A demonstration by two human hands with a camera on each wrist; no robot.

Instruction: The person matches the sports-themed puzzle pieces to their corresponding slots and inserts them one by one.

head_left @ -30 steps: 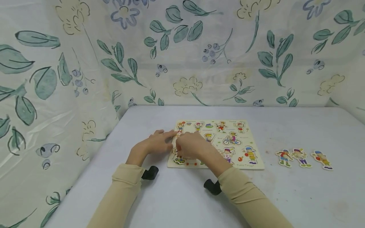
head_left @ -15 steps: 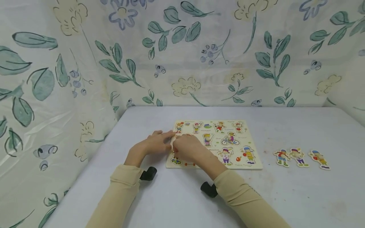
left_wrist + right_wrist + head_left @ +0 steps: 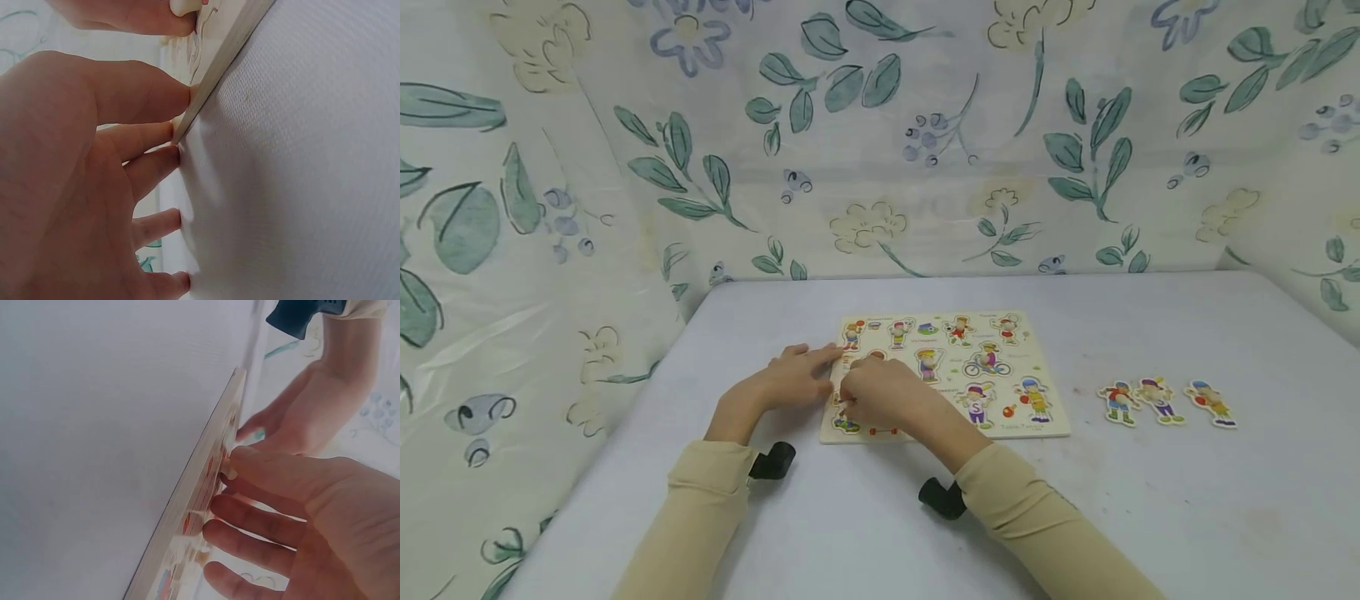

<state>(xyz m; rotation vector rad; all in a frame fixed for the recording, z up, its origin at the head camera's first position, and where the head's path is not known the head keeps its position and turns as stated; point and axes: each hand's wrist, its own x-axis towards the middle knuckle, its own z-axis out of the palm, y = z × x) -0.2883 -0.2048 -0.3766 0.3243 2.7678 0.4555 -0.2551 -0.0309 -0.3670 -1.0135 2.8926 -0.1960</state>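
Note:
A wooden knob puzzle board (image 3: 1060, 423) printed with sports figures lies flat on the table, most of its figures sitting in place. My left hand (image 3: 793, 379) is at the board's left edge. In the left wrist view its thumb (image 3: 147, 92) and forefinger touch that edge, while the other fingertips rest on the table. Over the left part of the board, my right hand (image 3: 883, 390) pinches a small knob (image 3: 229, 469) of a puzzle piece between thumb and forefinger. In the head view this hand hides the piece.
To the board's right lie three loose figure pieces: one in red and blue (image 3: 1119, 405), a batter (image 3: 1161, 400) touching it, and one in a blue cap (image 3: 1212, 405) apart. Black wrist devices (image 3: 772, 461) sit under both wrists. Floral sheets (image 3: 865, 167) enclose the table.
The head view has turned to the right, so everything sits further left in it. Both hands keep nearly the same place on the board.

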